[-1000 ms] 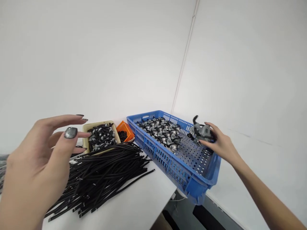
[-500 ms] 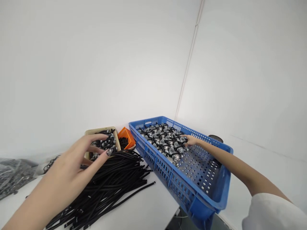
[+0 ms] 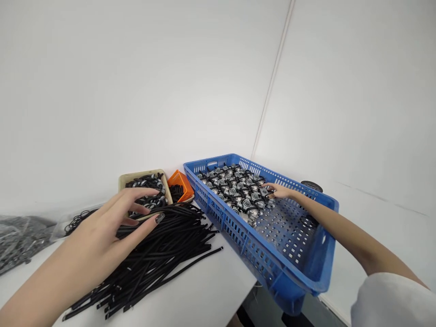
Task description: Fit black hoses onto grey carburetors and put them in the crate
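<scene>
My left hand (image 3: 116, 227) hovers above a pile of black cords (image 3: 173, 245), its thumb and fingers spread with nothing between them. My right hand (image 3: 279, 191) reaches into a blue plastic crate (image 3: 245, 240). Its fingers are round a small silver-and-black part (image 3: 264, 192) at the near right edge of rows of similar round-faced silver-and-black parts (image 3: 233, 191). What exactly these parts are is too small to tell.
A beige tray (image 3: 123, 180) with black cord pieces and silver bits stands against the wall, beside an orange basket (image 3: 185, 184) of small black pieces. A clear bag of grey parts (image 3: 23, 243) lies far left. A black roll (image 3: 311, 185) sits behind the crate.
The view has shifted slightly. My right hand stays at the edge of the rows, and the part at its fingers shows more plainly. My left hand remains spread over the cords.
</scene>
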Demonstrator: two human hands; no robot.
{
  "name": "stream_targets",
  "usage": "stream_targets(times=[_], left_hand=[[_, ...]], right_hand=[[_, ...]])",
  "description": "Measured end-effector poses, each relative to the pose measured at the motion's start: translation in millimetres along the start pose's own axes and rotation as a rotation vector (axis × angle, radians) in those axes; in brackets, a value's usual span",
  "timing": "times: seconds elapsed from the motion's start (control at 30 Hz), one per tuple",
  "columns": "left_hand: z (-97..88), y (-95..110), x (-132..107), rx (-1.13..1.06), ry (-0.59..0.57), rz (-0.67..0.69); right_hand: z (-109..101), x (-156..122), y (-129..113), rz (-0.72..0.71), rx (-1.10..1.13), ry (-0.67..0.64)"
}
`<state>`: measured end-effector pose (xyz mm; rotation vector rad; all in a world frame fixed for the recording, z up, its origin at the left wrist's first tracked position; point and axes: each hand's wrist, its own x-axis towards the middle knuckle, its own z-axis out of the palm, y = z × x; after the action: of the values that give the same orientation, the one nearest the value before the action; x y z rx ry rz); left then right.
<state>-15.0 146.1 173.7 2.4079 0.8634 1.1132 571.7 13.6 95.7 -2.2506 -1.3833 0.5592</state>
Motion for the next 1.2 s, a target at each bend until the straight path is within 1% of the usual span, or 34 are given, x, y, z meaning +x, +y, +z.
stream_targets(times=[0.1,0.27,0.4,0.6,0.77,0.9,1.03,1.1,1.2], left_hand=[[1.4,0.0,0.8,0.015,-0.004,0.023],[3.2,2.7,-0.8,0.091,-0.142,0.028],[-1.3,5.7,-5.1,0.095,-0.155,0.061],[-4.2,11.0,-6.2,0.084,-0.167,0.096],[-6.4,18.8,-8.2,0.089,-0.193,0.113],[-20.6,22.8,-14.6,0.088,-0.167,0.073],[-35.4,21.5,-17.2,0.059,-0.105,0.038],[-38.1,19.8,-16.4,0.055,-0.090,0.029],[-37.2,17.7,-15.1,0.051,-0.102,0.024]], right_hand=[[5.6,-0.8,8.7,0.012,0.073,0.062],[13.1,-2.0,19.2,0.051,0.207,0.138],[17.9,-3.3,21.5,0.103,0.314,0.159],[27.4,-4.4,15.0,0.155,0.400,0.196],[33.7,-6.3,6.9,0.153,0.393,0.177],[32.4,-6.2,-0.2,0.146,0.354,0.148],[30.2,-5.5,-3.7,0.133,0.306,0.145],[29.2,-5.4,-3.4,0.115,0.282,0.149],[26.6,-4.7,-1.3,0.081,0.249,0.163]])
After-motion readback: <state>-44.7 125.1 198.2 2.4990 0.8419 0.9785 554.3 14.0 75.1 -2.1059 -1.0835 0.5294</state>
